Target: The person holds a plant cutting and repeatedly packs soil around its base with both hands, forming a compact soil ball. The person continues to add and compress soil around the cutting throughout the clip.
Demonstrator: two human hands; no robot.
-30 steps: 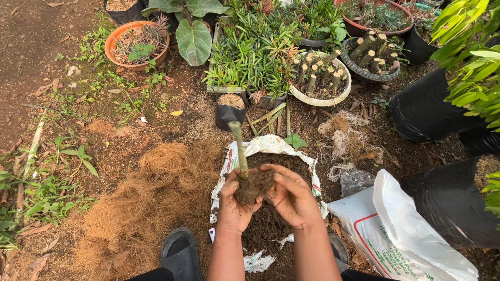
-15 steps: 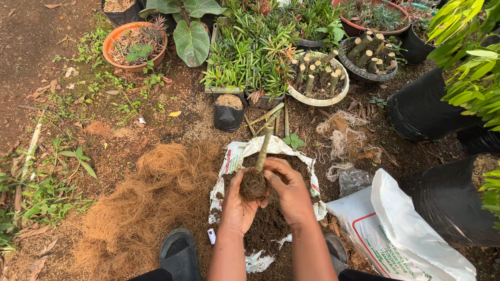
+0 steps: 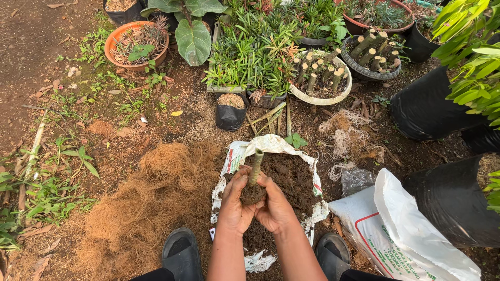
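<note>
Both cupped: left hand (image 3: 237, 205) & right hand (image 3: 276, 205) press soil ball (image 3: 253, 194) w/ stem cutting (image 3: 255, 166).

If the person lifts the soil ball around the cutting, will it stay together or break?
The soil ball looks loose and crumbly, like the soil on the open sack, so it probably sheds bits unless cupped. Both hands, left hand and right hand, wrap it. The cutting looks stiff and may tip.
</note>
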